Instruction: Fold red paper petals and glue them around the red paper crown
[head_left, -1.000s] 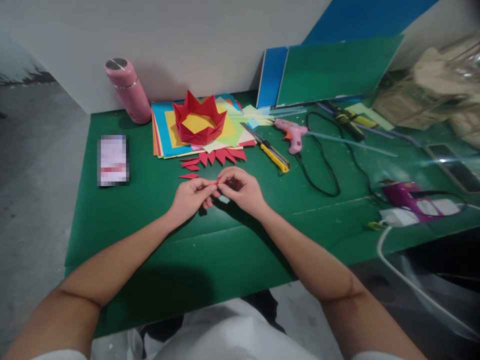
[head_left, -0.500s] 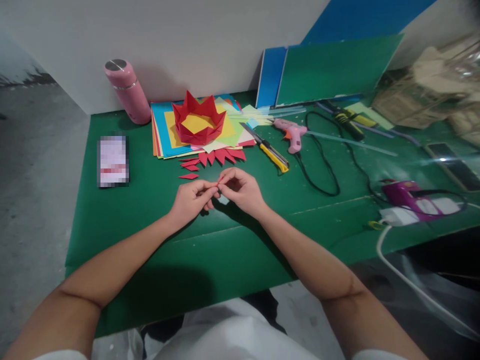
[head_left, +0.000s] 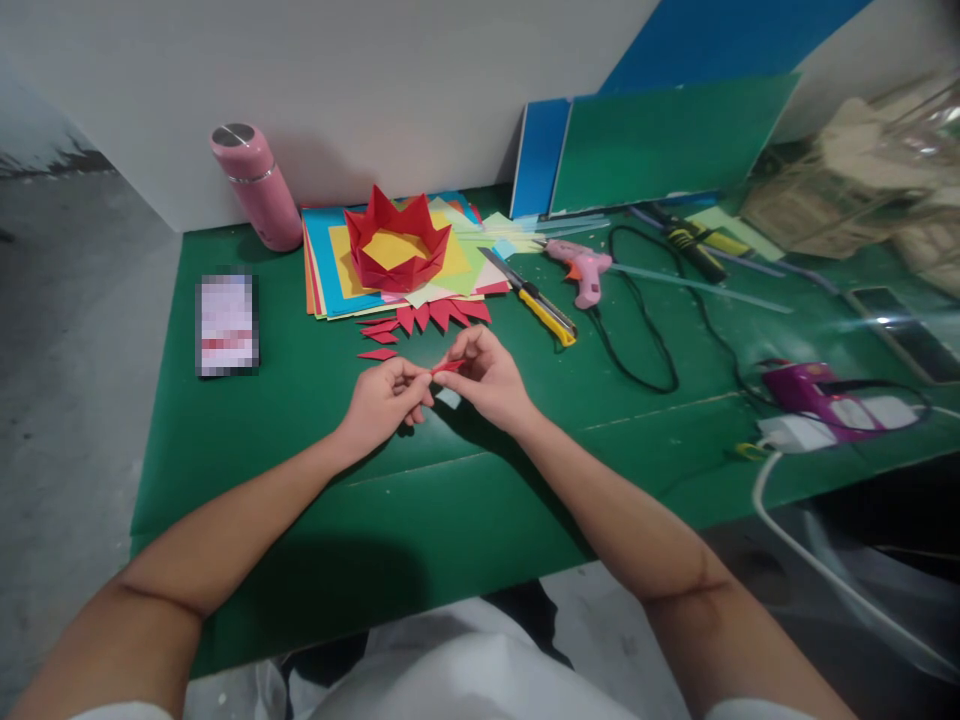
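Note:
My left hand (head_left: 384, 400) and my right hand (head_left: 486, 378) meet over the green table (head_left: 285, 470); both pinch a small folded red paper piece (head_left: 448, 367) between their fingertips. Just beyond them lie several red folded paper points (head_left: 435, 314) in a fan, and two loose ones (head_left: 379, 352) to the left. A red paper crown (head_left: 397, 244) sits on a stack of coloured paper sheets (head_left: 334, 270) further back.
A pink flask (head_left: 257, 186) stands at the back left, a phone (head_left: 226, 324) lies left. A yellow utility knife (head_left: 536, 298), pink glue gun (head_left: 581, 268) with black cord, purple device (head_left: 817, 392) and green and blue boards (head_left: 660, 140) lie to the right.
The red piece now shows more between my fingertips, drawn out to the right as my right hand shifted slightly. My left hand stays nearly in place.

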